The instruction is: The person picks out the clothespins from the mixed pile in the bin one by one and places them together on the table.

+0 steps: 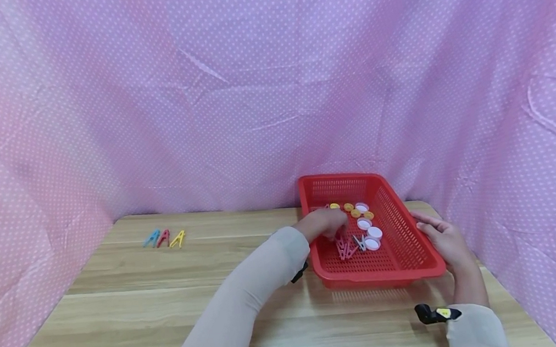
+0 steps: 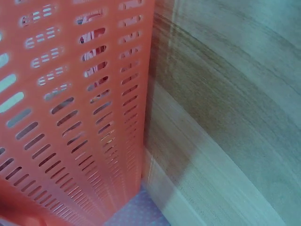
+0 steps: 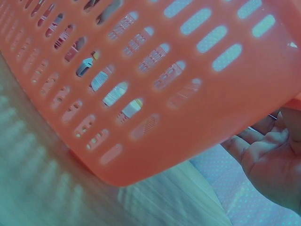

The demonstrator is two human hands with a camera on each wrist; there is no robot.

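In the head view a red plastic basket (image 1: 383, 275) stands on the right side of the table. My left hand (image 1: 329, 222) reaches over its left rim, with the fingers down beside the pink clothespins (image 1: 345, 249); whether they pinch one I cannot tell. A grey clothespin (image 1: 360, 243) lies next to these. White bottle caps (image 1: 372, 243) and yellow caps (image 1: 355, 213) are scattered over the basket floor. My right hand (image 1: 447, 244) holds the basket's right rim, and the right wrist view has its fingers (image 3: 256, 136) under that rim. The left wrist view shows only the basket's slotted wall (image 2: 94, 122) and the tabletop.
Three clothespins lie in a row at the far left of the wooden table (image 1: 136, 307): a blue one (image 1: 152, 238), a red one (image 1: 163, 238) and a yellow one (image 1: 178, 239). A pink dotted cloth (image 1: 233, 111) hangs behind the table and along both sides.
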